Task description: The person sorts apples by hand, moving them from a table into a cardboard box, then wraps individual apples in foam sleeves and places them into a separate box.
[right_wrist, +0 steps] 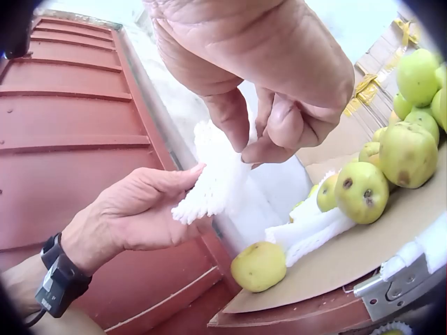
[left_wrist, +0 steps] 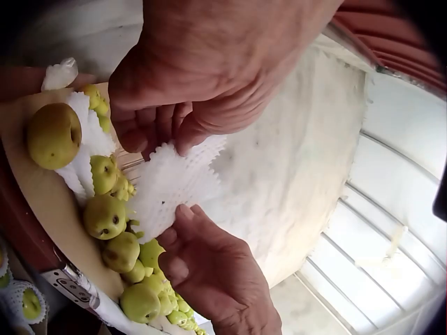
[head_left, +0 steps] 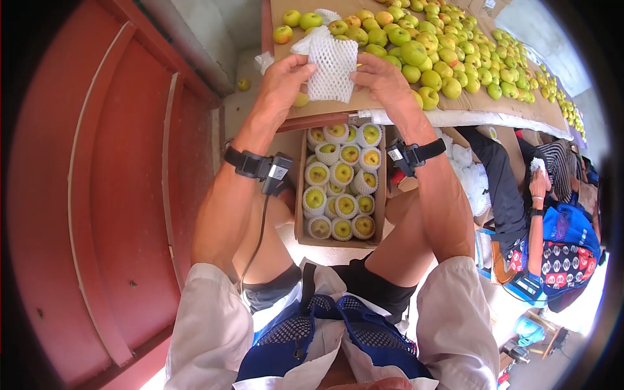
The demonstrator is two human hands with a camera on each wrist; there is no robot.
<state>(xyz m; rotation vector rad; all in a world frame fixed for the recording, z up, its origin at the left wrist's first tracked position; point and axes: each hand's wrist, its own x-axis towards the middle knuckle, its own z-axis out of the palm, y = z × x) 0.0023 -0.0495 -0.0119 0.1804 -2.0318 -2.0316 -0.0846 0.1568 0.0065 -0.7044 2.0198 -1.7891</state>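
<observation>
A white foam fruit net [head_left: 331, 68] is held up flat between my two hands, over the near edge of the apple-covered table. My left hand [head_left: 283, 83] pinches one side of it between thumb and fingers. On the opposite side, the thumb and fingers of my right hand [head_left: 385, 83] pinch the other edge. No fruit shows inside the net [right_wrist: 218, 171] in the right wrist view. More white foam nets [right_wrist: 314, 234] lie on the cardboard behind it, beside a single yellow-green apple [right_wrist: 258, 266].
A heap of green-yellow apples [head_left: 448, 55] covers the cardboard-topped table [head_left: 520, 116]. Below its edge, between my knees, stands a carton [head_left: 299, 221] of apples in foam nets. A red panelled door [head_left: 123, 195] rises at left. Another person's arm [head_left: 535, 227] shows at right.
</observation>
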